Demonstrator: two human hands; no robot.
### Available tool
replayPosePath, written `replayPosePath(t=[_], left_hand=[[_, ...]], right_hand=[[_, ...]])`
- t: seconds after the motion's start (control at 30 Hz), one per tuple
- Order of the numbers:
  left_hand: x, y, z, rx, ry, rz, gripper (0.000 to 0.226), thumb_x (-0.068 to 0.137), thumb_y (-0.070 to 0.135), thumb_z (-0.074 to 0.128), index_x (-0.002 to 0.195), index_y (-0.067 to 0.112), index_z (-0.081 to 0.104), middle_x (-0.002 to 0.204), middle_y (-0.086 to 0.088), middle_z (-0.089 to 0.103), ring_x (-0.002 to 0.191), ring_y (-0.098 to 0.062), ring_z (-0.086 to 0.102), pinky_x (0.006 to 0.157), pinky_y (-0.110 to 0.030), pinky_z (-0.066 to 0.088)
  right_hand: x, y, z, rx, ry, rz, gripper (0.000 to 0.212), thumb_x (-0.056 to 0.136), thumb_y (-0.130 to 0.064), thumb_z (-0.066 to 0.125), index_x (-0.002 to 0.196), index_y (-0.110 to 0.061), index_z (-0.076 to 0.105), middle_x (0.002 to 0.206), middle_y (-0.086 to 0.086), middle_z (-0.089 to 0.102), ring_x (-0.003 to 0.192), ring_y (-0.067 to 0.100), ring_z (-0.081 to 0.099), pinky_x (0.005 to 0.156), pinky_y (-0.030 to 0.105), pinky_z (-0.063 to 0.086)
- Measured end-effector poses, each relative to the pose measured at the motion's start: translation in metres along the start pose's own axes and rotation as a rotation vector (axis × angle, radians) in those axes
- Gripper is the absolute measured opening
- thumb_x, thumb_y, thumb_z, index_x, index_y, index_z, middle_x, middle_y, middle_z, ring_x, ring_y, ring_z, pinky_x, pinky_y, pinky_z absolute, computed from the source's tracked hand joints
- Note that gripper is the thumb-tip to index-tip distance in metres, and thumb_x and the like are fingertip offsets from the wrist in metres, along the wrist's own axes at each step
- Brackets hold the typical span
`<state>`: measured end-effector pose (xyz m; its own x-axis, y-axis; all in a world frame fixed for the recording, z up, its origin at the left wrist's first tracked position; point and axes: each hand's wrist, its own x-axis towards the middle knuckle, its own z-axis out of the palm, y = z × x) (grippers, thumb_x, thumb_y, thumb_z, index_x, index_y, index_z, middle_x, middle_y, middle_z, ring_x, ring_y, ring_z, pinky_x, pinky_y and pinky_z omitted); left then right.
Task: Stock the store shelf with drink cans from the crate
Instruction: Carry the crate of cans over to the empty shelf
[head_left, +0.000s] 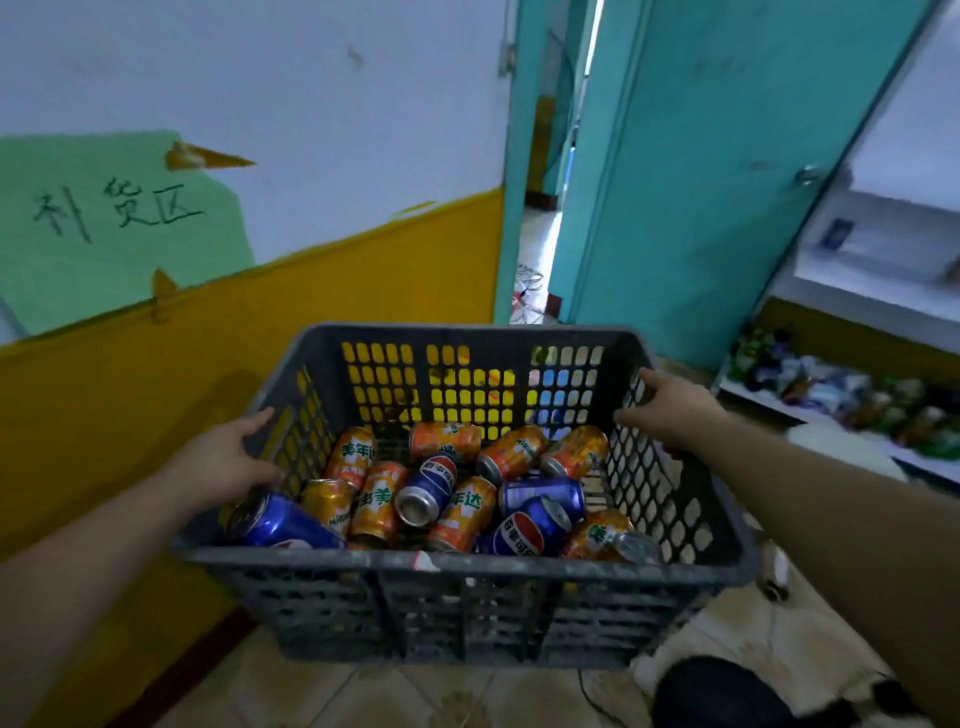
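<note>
The crate (519, 564) (dark grey, with slotted walls) fills the view from centre to 6 o'clock, held between two bare arms over a tiled floor (415, 696). The left hand (223, 457) clasps the crate's rim at its 9 o'clock side, with the thumb hooked inside the wall and the fingers curled round the outside. The right hand (670, 410) clasps the rim at about 2 o'clock in the same way, wrapped over the top edge.

In the crate's bottom the cans (379, 501) lie on their sides in a loose heap, touching and overlapping one another. Most are orange, and a few blue ones (431, 488) lie among them, one against the near wall at 7 o'clock.

The shelf (883, 223) stands at 3 o'clock of the view, well apart from the crate. Its upper boards are white, and a lower board carries blurred packets. A teal door (701, 182) stands ajar at 1 o'clock. A green sign (119, 228) with handwriting is taped to the wall at 10 o'clock.
</note>
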<state>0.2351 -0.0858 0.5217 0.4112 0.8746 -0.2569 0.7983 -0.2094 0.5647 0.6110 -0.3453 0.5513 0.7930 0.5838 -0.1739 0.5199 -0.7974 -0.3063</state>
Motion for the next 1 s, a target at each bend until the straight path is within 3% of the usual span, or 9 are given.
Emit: replayPosePath(t=[0.07, 0.17, 0.27, 0.37, 0.5, 0.6, 0.73, 0.87, 1.0], left_hand=[[0.006, 0.031, 0.017, -0.013, -0.025, 0.012, 0.090, 0.072, 0.010, 0.080, 0.147, 0.030, 0.033, 0.084, -0.019, 0.068, 0.051, -0.026, 0.054, 0.047, -0.035, 0.043], [0.018, 0.076, 0.042, -0.011, -0.057, 0.061, 0.089, 0.073, 0.008, 0.079, 0.147, 0.027, 0.033, 0.110, -0.024, 0.064, 0.050, -0.022, 0.051, 0.047, -0.028, 0.038], [0.038, 0.114, 0.065, 0.011, -0.092, 0.100, 0.086, 0.074, 0.009, 0.079, 0.146, 0.026, 0.034, 0.112, -0.021, 0.064, 0.053, -0.022, 0.054, 0.047, -0.028, 0.040], [0.066, 0.149, 0.085, 0.021, -0.146, 0.138, 0.085, 0.074, 0.010, 0.079, 0.146, 0.027, 0.036, 0.089, -0.015, 0.069, 0.053, -0.025, 0.058, 0.050, -0.031, 0.045], [0.110, 0.195, 0.109, 0.020, -0.224, 0.200, 0.084, 0.074, 0.004, 0.077, 0.145, 0.024, 0.037, 0.082, -0.018, 0.070, 0.060, -0.031, 0.062, 0.057, -0.042, 0.052], [0.149, 0.232, 0.127, 0.038, -0.272, 0.262, 0.084, 0.074, 0.003, 0.075, 0.145, 0.023, 0.037, 0.077, -0.017, 0.070, 0.051, -0.024, 0.055, 0.051, -0.034, 0.045], [0.190, 0.290, 0.149, 0.090, -0.324, 0.384, 0.081, 0.075, 0.003, 0.075, 0.145, 0.020, 0.038, 0.084, -0.010, 0.064, 0.052, -0.022, 0.052, 0.044, -0.026, 0.041], [0.216, 0.350, 0.170, 0.180, -0.339, 0.509, 0.081, 0.074, 0.009, 0.078, 0.145, 0.022, 0.039, 0.115, -0.014, 0.060, 0.064, -0.019, 0.057, 0.052, -0.026, 0.042], [0.237, 0.408, 0.202, 0.209, -0.395, 0.556, 0.083, 0.075, 0.007, 0.076, 0.146, 0.022, 0.036, 0.107, -0.017, 0.065, 0.070, -0.026, 0.063, 0.058, -0.028, 0.047]], right_hand=[[0.005, 0.029, -0.017, 0.019, 0.003, 0.038, 0.073, 0.086, -0.047, 0.066, 0.148, -0.028, 0.032, 0.100, 0.008, 0.060, 0.072, 0.019, 0.062, 0.059, 0.026, 0.049], [0.016, 0.067, -0.036, 0.072, 0.028, 0.122, 0.075, 0.085, -0.045, 0.068, 0.149, -0.030, 0.030, 0.099, 0.006, 0.058, 0.071, 0.018, 0.064, 0.050, 0.026, 0.050], [0.025, 0.099, -0.048, 0.095, 0.037, 0.186, 0.076, 0.085, -0.043, 0.068, 0.149, -0.029, 0.030, 0.100, 0.005, 0.055, 0.073, 0.019, 0.064, 0.054, 0.030, 0.054], [0.037, 0.128, -0.053, 0.129, 0.055, 0.280, 0.076, 0.085, -0.039, 0.069, 0.149, -0.031, 0.028, 0.101, 0.006, 0.053, 0.077, 0.019, 0.062, 0.057, 0.031, 0.054], [0.060, 0.150, -0.065, 0.114, 0.071, 0.365, 0.077, 0.085, -0.042, 0.068, 0.150, -0.029, 0.028, 0.117, 0.011, 0.058, 0.087, 0.022, 0.062, 0.068, 0.035, 0.056], [0.077, 0.163, -0.072, 0.130, 0.093, 0.446, 0.073, 0.086, -0.042, 0.068, 0.147, -0.029, 0.032, 0.095, 0.006, 0.057, 0.079, 0.021, 0.064, 0.060, 0.032, 0.056], [0.094, 0.185, -0.077, 0.146, 0.150, 0.559, 0.072, 0.085, -0.041, 0.069, 0.147, -0.028, 0.033, 0.091, 0.004, 0.056, 0.077, 0.021, 0.064, 0.071, 0.038, 0.059], [0.109, 0.213, -0.086, 0.190, 0.203, 0.667, 0.078, 0.086, -0.041, 0.069, 0.150, -0.030, 0.027, 0.100, 0.008, 0.056, 0.068, 0.019, 0.064, 0.050, 0.028, 0.052], [0.134, 0.255, -0.099, 0.207, 0.215, 0.718, 0.081, 0.084, -0.043, 0.070, 0.151, -0.030, 0.026, 0.110, 0.013, 0.062, 0.061, 0.019, 0.064, 0.044, 0.025, 0.050]])
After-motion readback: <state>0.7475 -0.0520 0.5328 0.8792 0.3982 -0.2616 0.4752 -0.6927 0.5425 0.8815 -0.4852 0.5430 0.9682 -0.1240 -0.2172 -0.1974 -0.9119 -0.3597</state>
